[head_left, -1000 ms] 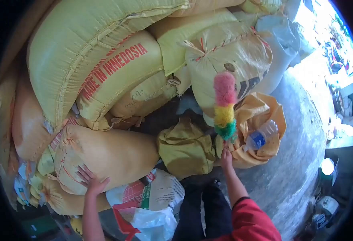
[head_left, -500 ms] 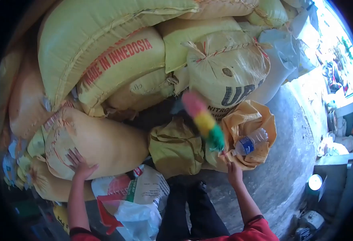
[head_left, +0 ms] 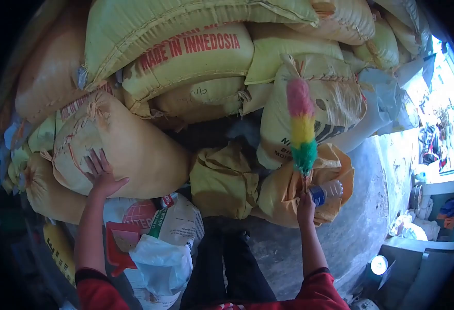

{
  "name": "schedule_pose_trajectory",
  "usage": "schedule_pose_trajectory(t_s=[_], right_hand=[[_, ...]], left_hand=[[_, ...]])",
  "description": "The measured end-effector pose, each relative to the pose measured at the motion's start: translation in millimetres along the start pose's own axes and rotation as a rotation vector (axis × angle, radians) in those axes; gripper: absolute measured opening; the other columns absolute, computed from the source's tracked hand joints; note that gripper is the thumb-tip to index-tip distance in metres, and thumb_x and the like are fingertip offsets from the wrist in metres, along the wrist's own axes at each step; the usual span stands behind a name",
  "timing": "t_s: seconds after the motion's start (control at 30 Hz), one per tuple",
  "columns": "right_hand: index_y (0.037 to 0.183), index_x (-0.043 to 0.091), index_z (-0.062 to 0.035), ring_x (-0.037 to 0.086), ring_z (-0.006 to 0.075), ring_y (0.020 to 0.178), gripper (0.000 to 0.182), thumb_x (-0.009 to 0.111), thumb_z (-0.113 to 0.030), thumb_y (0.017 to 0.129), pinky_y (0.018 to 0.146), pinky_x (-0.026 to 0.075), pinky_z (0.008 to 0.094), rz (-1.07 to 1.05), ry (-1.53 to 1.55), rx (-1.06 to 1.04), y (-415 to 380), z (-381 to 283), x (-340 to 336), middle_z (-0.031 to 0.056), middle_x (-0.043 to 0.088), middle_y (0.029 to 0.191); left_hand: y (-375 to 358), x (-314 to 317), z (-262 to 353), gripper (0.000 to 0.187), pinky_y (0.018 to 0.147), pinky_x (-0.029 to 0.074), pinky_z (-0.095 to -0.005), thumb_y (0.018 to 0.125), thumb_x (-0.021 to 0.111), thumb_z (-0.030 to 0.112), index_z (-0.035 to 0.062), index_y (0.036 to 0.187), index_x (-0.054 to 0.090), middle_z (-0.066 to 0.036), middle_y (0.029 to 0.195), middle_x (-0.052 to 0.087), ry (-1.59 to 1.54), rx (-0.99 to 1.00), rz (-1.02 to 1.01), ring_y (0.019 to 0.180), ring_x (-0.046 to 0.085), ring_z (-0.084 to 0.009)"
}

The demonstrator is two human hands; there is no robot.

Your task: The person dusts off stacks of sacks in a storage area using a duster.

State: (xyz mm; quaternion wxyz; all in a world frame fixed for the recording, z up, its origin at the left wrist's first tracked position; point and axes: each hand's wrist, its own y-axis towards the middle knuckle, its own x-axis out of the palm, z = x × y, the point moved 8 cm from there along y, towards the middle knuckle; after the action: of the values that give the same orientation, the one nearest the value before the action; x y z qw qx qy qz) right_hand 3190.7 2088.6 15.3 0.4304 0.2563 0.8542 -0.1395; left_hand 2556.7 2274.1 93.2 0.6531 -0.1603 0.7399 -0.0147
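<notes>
A big pile of full yellow sacks [head_left: 196, 31] fills most of the view, and the sacks are tied or sewn shut, so what is inside cannot be seen. One sack [head_left: 185, 54] has red words on it that say MADE IN INNEDOSIA. The left hand [head_left: 101, 173] lies flat and open, fingers spread, on a fat tan sack [head_left: 129, 150] low on the left. The right hand [head_left: 305, 204] is closed around the bottom of a fluffy duster [head_left: 302, 126]. The duster stands almost straight up, pink on top, yellow in the middle and green at the bottom, right in front of a sack with dark letters [head_left: 330, 111]. Just beside the right hand, a plastic bottle [head_left: 326, 192] with a blue label lies on an orange-yellow bag [head_left: 289, 191]. A small dark yellow bag [head_left: 222, 181] sits between the two hands. A white printed bag [head_left: 160, 243] with red and green on it lies low down by the left arm. The floor [head_left: 361, 206] is grey and bare, and bright daylight comes in at the right edge. The person's dark legs [head_left: 232, 268] stand between the bags, with red sleeves [head_left: 320, 294] below.
</notes>
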Motion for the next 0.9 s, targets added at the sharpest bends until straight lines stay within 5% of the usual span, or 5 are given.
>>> schedule_pose_trajectory(t_s=[0.23, 0.37, 0.5, 0.7, 0.9], right_hand=[[0.079, 0.056, -0.0043, 0.054, 0.0443, 0.074, 0.025, 0.047, -0.027, 0.083, 0.064, 0.042, 0.0507, -0.384, -0.631, 0.101, -4, 43, -1, 0.0238, 0.057, 0.073], [0.081, 0.055, -0.0003, 0.055, 0.0415, 0.072, 0.029, 0.042, -0.025, 0.087, 0.062, 0.041, 0.0465, -0.203, -0.205, -0.137, 21, -16, -20, 0.0234, 0.058, 0.074], [0.084, 0.052, 0.0028, 0.053, 0.0429, 0.075, 0.027, 0.04, -0.021, 0.088, 0.063, 0.04, 0.0451, -0.154, 0.131, 0.051, 46, -75, -23, 0.0259, 0.054, 0.074], [0.091, 0.048, 0.0, 0.053, 0.044, 0.075, 0.024, 0.039, -0.022, 0.089, 0.063, 0.039, 0.0471, 0.01, 0.03, 0.029, 38, -65, 45, 0.0271, 0.054, 0.074], [0.092, 0.049, -0.0004, 0.053, 0.0438, 0.075, 0.025, 0.038, -0.022, 0.089, 0.067, 0.042, 0.0459, -0.112, -0.24, 0.103, 25, -28, 94, 0.0243, 0.056, 0.072]], left_hand=[[-4, -7, 4, 0.125, 0.092, 0.006, -0.0683, 0.056, 0.072, 0.05, 0.0155, 0.134, -0.02, -0.018, 0.138, -0.025, -0.006, -0.011, -0.023, 0.126, -0.02, -0.0424], [-5, -6, 3, 0.125, 0.092, 0.006, -0.0681, 0.056, 0.072, 0.05, 0.0144, 0.134, -0.02, -0.018, 0.138, -0.025, -0.013, -0.013, -0.031, 0.126, -0.02, -0.0429], [-5, -7, 3, 0.125, 0.093, 0.006, -0.0678, 0.057, 0.072, 0.05, 0.0137, 0.134, -0.019, -0.018, 0.138, -0.025, -0.013, -0.016, -0.038, 0.126, -0.021, -0.0427], [-8, -11, 5, 0.124, 0.093, 0.007, -0.0675, 0.057, 0.071, 0.051, 0.0138, 0.134, -0.018, -0.018, 0.138, -0.025, -0.007, -0.042, -0.076, 0.126, -0.022, -0.0419], [-8, -11, 6, 0.123, 0.093, 0.006, -0.0673, 0.057, 0.071, 0.051, 0.0139, 0.135, -0.018, -0.018, 0.138, -0.024, -0.006, -0.045, -0.095, 0.126, -0.022, -0.0418]])
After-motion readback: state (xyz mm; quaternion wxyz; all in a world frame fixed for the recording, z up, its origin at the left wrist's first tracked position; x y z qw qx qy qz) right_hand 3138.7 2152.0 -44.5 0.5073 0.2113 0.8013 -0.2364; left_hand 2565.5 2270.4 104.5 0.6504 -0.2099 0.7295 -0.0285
